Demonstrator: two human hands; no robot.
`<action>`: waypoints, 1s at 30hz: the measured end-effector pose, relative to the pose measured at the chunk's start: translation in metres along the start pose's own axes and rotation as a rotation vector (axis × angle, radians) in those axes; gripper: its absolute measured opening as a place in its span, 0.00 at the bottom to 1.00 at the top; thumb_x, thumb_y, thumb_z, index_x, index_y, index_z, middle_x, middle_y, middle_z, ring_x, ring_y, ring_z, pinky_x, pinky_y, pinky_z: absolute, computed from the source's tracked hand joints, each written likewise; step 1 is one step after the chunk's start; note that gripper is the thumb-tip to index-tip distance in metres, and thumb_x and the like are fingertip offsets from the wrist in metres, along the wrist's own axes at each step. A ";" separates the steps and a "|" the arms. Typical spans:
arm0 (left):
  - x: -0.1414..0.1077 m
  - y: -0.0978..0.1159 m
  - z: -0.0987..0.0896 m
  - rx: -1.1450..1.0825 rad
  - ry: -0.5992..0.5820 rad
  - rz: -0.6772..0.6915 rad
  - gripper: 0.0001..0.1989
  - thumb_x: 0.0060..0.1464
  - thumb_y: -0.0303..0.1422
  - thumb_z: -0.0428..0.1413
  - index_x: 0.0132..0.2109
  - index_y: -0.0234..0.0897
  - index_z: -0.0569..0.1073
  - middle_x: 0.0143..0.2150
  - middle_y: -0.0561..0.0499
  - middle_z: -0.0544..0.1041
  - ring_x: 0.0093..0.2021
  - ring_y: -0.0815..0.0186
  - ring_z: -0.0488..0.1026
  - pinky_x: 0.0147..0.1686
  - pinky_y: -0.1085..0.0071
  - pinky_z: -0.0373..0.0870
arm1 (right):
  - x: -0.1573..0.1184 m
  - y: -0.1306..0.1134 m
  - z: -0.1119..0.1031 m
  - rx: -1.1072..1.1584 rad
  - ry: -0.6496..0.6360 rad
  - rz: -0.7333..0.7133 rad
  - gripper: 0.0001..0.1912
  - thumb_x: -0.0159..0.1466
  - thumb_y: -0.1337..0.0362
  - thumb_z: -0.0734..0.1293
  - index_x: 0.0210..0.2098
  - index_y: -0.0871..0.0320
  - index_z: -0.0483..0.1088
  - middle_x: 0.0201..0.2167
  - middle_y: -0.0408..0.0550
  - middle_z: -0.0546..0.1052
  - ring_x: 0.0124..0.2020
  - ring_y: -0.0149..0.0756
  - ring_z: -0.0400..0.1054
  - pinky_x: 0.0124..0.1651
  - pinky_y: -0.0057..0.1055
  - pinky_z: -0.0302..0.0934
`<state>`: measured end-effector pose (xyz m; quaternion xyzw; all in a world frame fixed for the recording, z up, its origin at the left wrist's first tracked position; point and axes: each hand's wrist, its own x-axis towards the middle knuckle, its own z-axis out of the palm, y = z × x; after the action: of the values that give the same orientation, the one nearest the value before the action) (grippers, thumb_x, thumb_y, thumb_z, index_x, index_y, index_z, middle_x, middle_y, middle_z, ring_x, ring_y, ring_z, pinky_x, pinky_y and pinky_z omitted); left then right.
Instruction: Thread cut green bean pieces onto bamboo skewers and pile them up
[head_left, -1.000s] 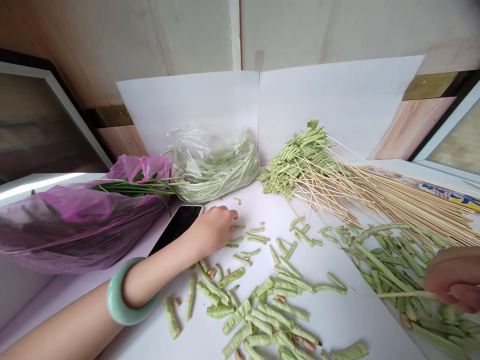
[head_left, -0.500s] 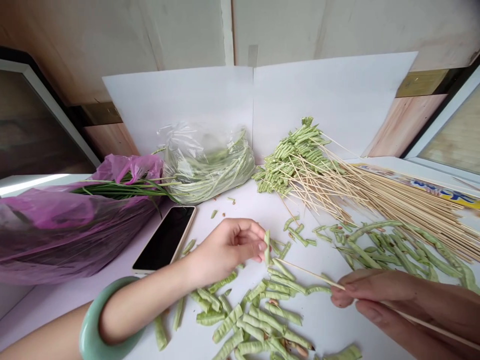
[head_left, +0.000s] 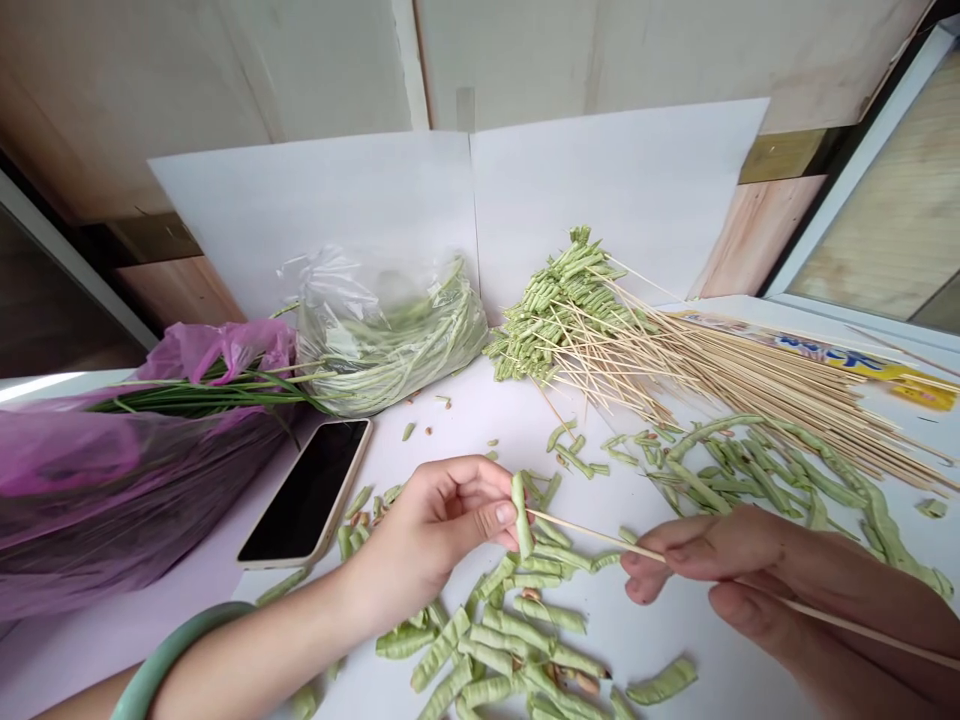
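Note:
Between the thumb and fingers of my left hand [head_left: 450, 515] is a short green bean piece [head_left: 522, 515], held nearly upright. My right hand [head_left: 757, 570] pinches a thin bamboo skewer [head_left: 592, 534], which runs back under the palm. The skewer's tip meets the side of the bean piece; I cannot tell whether it has gone in. Below both hands lies a loose heap of cut bean pieces [head_left: 517, 640] with a few brown seeds among them. A green bangle [head_left: 176, 650] circles my left forearm.
At the back, skewers threaded with bean pieces [head_left: 570, 295] lie piled, their bare sticks [head_left: 750, 370] pointing right. Longer beans [head_left: 795, 480] lie at the right. A phone [head_left: 307, 495], a clear bag of long beans [head_left: 397, 350] and a purple bag [head_left: 135, 490] are on the left.
The skewer's tip has come up to the bean piece, from just beside it before. My right hand has moved left in view, and the whole scene has shifted left.

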<state>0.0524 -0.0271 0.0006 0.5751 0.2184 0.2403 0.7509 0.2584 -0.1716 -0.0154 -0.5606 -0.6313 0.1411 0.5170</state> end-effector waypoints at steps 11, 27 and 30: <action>0.000 0.001 -0.002 0.049 0.006 0.043 0.05 0.50 0.28 0.63 0.32 0.31 0.75 0.25 0.53 0.77 0.27 0.74 0.72 0.32 0.79 0.69 | 0.006 -0.004 0.001 -0.063 -0.027 -0.112 0.06 0.67 0.53 0.64 0.36 0.43 0.72 0.31 0.32 0.79 0.37 0.26 0.75 0.43 0.11 0.65; -0.009 -0.009 0.005 0.118 0.030 0.012 0.04 0.43 0.28 0.66 0.29 0.33 0.79 0.26 0.52 0.79 0.27 0.72 0.71 0.31 0.78 0.68 | 0.002 -0.004 0.013 0.015 -0.127 -0.142 0.05 0.67 0.56 0.65 0.35 0.46 0.71 0.34 0.34 0.80 0.32 0.30 0.76 0.39 0.16 0.68; -0.011 -0.011 0.007 0.241 0.000 0.046 0.04 0.45 0.29 0.66 0.29 0.33 0.79 0.27 0.49 0.79 0.30 0.68 0.72 0.35 0.73 0.68 | 0.001 -0.006 0.022 0.069 -0.167 -0.152 0.08 0.68 0.56 0.64 0.33 0.49 0.70 0.34 0.37 0.79 0.28 0.28 0.74 0.35 0.15 0.67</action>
<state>0.0495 -0.0420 -0.0079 0.6662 0.2326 0.2294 0.6704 0.2376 -0.1641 -0.0199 -0.4792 -0.7076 0.1693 0.4908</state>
